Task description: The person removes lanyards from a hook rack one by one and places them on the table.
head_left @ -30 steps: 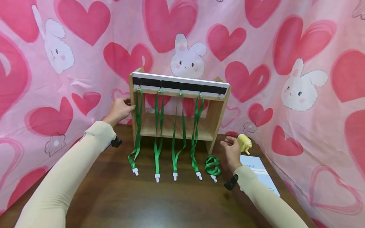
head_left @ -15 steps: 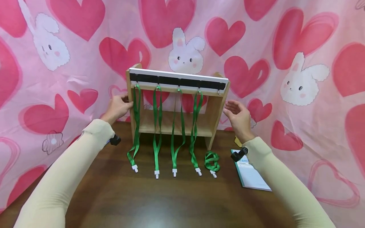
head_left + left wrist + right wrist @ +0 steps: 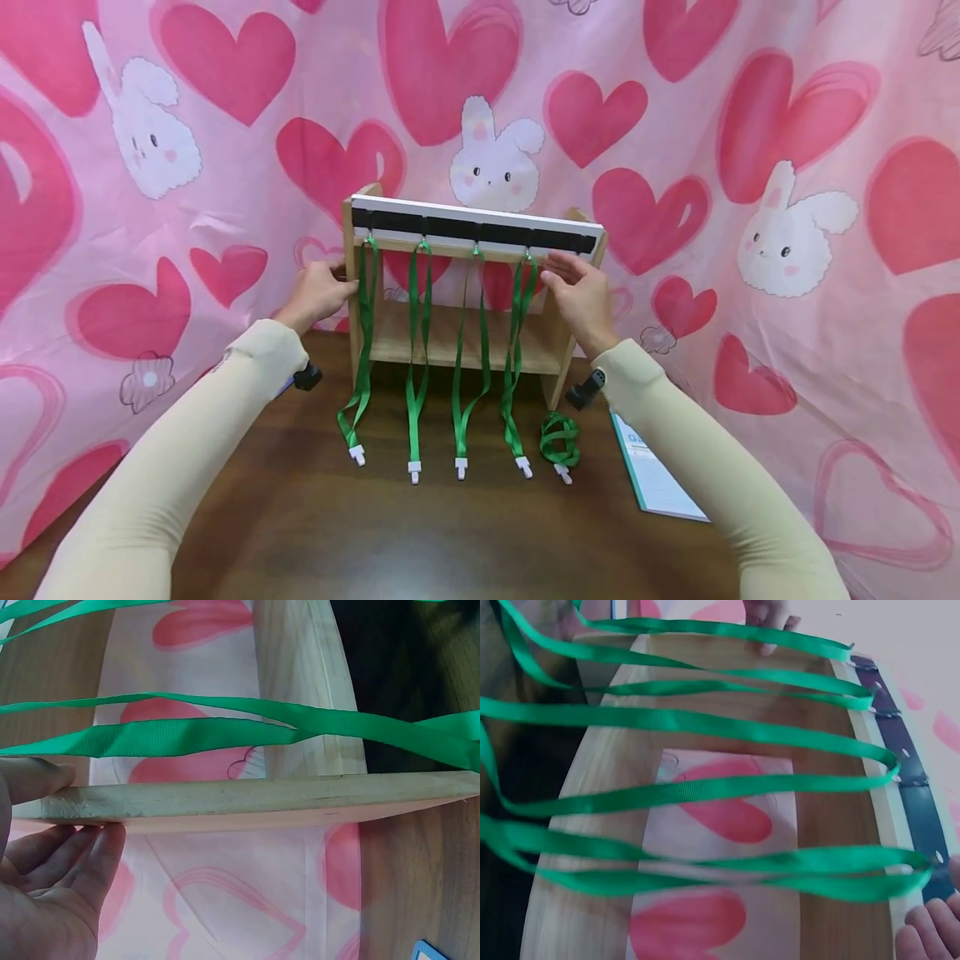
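In the head view a wooden rack (image 3: 465,337) has a white rail with a black strip (image 3: 480,228) along its top front. Green lanyards (image 3: 416,400) hang from its hooks, white clips down on the table. One more green lanyard (image 3: 559,437) lies coiled below the right end. My left hand (image 3: 318,292) grips the rack's left side panel (image 3: 247,799), thumb on one face and fingers on the other. At the rail's right end is my right hand (image 3: 581,300), close to the rightmost hanging lanyard (image 3: 840,874); its fingers (image 3: 930,926) are loosely bent and show nothing between them.
A notepad with a green edge (image 3: 660,479) lies on the brown table (image 3: 420,542) at the right, partly under my right forearm. Pink cloth with hearts and rabbits (image 3: 495,50) encloses the back and sides. A blue-edged item (image 3: 429,950) shows beside the rack.
My right hand has risen from beside the yellow object, passed the rack's right side and moved left to the rail. My left hand keeps its grip on the panel.
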`<state>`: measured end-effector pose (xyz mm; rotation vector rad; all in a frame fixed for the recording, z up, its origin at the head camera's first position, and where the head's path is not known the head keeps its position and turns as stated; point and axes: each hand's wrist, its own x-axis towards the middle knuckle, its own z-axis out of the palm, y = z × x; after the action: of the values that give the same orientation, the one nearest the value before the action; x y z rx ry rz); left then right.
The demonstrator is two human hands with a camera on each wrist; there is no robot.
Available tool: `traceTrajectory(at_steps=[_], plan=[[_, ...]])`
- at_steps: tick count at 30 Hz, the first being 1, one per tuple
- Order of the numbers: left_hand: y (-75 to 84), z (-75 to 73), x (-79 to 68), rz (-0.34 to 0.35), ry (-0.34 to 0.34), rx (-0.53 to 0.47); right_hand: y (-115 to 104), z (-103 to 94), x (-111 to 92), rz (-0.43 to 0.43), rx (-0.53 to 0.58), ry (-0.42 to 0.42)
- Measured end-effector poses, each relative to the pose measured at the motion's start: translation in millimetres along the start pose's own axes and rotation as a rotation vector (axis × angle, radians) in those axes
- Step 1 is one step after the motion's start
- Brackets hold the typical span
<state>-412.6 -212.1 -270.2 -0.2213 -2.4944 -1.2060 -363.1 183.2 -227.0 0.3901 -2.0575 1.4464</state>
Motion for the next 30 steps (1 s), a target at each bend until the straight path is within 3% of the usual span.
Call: traceTrajectory(at_steps=[4, 9, 17, 24, 30], plan=[[-2.7, 2.8, -1.9, -0.015, -0.023, -0.02, 4.8, 17.0, 2.3, 0.009, 0.026, 0.054], [-4.8, 4.1, -1.1, 0.001, 0.002, 0.004, 8.1, 31.7, 3.8, 0.033, 0.037, 0.121], [-3.2, 2.6, 1.5, 0.005, 0.009, 0.008, 6.2, 51.8, -1.5, 0.167, 0.05, 0.236], [-1.8, 0.9, -0.7, 0.012, -0.007, -0.004, -4.3, 65.5, -2.2, 0.321, 0.196, 0.319], [-2.2, 2.3, -3.0, 0.018, 0.002, 0.024, -5.8, 69.5, -3.4, 0.342, 0.417, 0.303]])
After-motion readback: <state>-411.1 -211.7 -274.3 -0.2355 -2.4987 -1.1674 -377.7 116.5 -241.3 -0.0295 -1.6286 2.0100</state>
